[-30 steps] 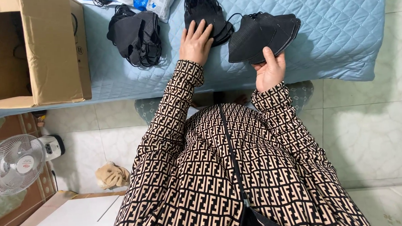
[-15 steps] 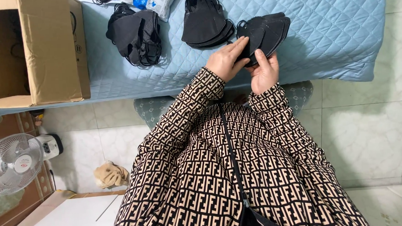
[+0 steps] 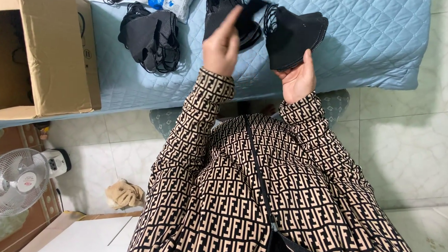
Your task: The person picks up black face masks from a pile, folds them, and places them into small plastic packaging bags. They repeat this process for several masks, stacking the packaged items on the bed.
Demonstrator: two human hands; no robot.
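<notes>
Pale floor tiles [image 3: 411,148] fill the lower half of your view, and a light blue quilted mat [image 3: 371,39] runs across the top. Your patterned brown sleeves reach up from the bottom to the mat's near edge.

On the far left an open cardboard box [image 3: 62,57] stands on the mat, its mouth turned to the left. Below it, on the floor, sits a small white fan [image 3: 12,183], and just to its right lies a crumpled tan cloth [image 3: 124,194].

Three lots of black masks lie or are held over the mat. A loose pile [image 3: 152,38] rests near the box. A second pile [image 3: 226,12] lies behind your left hand. The stack [image 3: 293,35] is in your right hand [image 3: 297,80], lifted a little over the mat: the palm faces you, the thumb is pressed along the stack's right edge, and the other fingers are hidden behind it.

Your left hand [image 3: 223,43] is raised just left of the stack, fingers pressed together and pointing up, pinching one mask [image 3: 251,6] at their tips.

A white and blue packet [image 3: 170,0] lies at the top edge, between the two piles.
</notes>
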